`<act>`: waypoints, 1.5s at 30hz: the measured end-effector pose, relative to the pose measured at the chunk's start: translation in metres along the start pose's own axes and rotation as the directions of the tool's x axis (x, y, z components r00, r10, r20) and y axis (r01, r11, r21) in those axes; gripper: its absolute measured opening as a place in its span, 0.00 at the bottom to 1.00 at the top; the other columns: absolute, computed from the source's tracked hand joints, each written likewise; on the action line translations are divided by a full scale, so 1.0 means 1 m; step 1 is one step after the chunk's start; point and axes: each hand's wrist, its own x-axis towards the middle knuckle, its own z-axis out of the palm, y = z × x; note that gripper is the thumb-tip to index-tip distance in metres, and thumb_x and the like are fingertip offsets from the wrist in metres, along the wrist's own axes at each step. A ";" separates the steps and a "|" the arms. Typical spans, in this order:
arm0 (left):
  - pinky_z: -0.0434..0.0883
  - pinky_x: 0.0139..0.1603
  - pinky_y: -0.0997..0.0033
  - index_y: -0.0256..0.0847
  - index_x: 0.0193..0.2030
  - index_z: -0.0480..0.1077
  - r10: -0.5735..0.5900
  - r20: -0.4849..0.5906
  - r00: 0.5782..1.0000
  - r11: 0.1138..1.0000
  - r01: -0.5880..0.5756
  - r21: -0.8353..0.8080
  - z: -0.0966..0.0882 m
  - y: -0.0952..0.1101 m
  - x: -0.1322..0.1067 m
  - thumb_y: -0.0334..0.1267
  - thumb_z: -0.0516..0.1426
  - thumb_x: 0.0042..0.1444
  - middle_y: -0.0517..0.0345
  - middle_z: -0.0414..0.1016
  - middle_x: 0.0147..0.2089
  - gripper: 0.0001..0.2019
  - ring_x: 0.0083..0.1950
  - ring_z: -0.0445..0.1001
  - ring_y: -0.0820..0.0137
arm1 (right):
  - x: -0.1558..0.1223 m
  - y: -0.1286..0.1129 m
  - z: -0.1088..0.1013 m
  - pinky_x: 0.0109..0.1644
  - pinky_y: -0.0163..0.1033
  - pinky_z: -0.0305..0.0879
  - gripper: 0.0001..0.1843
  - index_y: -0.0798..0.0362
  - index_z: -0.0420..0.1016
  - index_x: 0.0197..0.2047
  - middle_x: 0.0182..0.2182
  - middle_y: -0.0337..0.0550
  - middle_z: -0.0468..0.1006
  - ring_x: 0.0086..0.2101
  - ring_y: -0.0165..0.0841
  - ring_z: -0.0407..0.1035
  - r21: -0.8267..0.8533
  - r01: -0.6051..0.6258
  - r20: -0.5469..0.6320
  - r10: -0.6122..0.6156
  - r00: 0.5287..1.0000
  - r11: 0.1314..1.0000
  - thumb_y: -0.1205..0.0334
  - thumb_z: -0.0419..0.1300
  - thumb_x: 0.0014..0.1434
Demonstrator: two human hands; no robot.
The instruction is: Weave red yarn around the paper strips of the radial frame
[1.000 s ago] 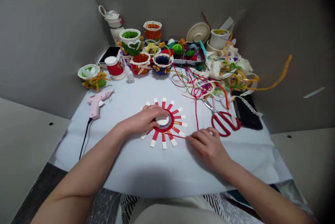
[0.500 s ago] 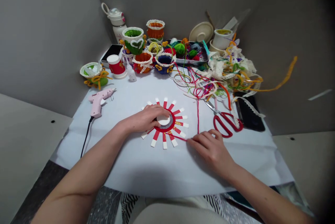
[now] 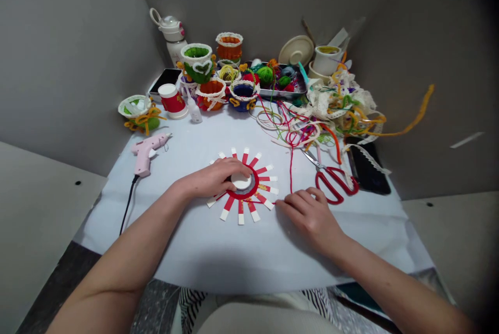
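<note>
A red-and-white paper cup (image 3: 240, 218), cut into strips, lies spread out like a sun on the table. A ring of red yarn (image 3: 255, 184) circles its middle, around a white round centre (image 3: 240, 182). My left hand (image 3: 226, 174) is closed at that centre, thumb and fingers on its left and far edges; part of the cup is hidden beneath it. Just right of the strips, my right hand (image 3: 306, 214) pinches a strand of red yarn (image 3: 291, 170). The strand runs from the cup to my fingertips, then back toward the tangle behind.
Red-handled scissors (image 3: 331, 183) and a black phone (image 3: 368, 167) lie right. A pink glue gun (image 3: 145, 154) with its cord is left. Decorated cups (image 3: 244, 97), a glue bottle (image 3: 194, 110), a yarn tray (image 3: 300, 87) and a heap of lace trim (image 3: 351, 100) line the back.
My right hand has shifted slightly toward the cup, and the yarn between them is shorter. My left hand keeps its hold. The whole view has moved slightly.
</note>
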 end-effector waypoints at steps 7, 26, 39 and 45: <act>0.62 0.66 0.49 0.48 0.58 0.69 -0.011 0.006 1.000 1.000 0.011 0.004 0.001 -0.001 0.000 0.22 0.57 0.57 0.53 0.75 0.62 0.24 0.65 0.69 0.59 | 0.050 0.029 0.026 0.50 0.48 0.54 0.13 0.51 0.82 0.41 0.35 0.44 0.79 0.38 0.38 0.70 0.133 -0.227 0.009 0.228 0.974 0.965 0.70 0.56 0.69; 0.61 0.66 0.50 0.50 0.60 0.67 -0.056 -0.053 0.997 0.994 0.060 0.086 0.004 0.005 0.001 0.22 0.55 0.58 0.53 0.74 0.62 0.25 0.65 0.68 0.58 | 0.039 0.033 0.010 0.49 0.46 0.59 0.10 0.47 0.80 0.43 0.36 0.41 0.82 0.39 0.35 0.74 0.370 -0.212 0.063 0.203 0.977 0.904 0.66 0.57 0.70; 0.60 0.67 0.50 0.50 0.61 0.66 -0.049 -0.018 0.999 0.998 0.050 0.048 0.003 0.000 -0.002 0.18 0.53 0.56 0.55 0.73 0.63 0.30 0.66 0.68 0.62 | -0.010 -0.009 0.006 0.51 0.48 0.54 0.13 0.53 0.78 0.48 0.36 0.44 0.81 0.38 0.36 0.68 0.147 0.035 -0.038 -0.030 0.999 0.989 0.73 0.53 0.71; 0.60 0.67 0.51 0.50 0.61 0.66 -0.047 -0.026 0.999 0.998 0.048 0.046 0.003 -0.001 -0.002 0.20 0.54 0.57 0.54 0.73 0.63 0.29 0.65 0.69 0.61 | -0.008 -0.007 0.007 0.51 0.49 0.54 0.13 0.53 0.79 0.47 0.37 0.45 0.81 0.38 0.37 0.67 0.081 0.012 -0.030 -0.009 1.000 0.997 0.72 0.53 0.71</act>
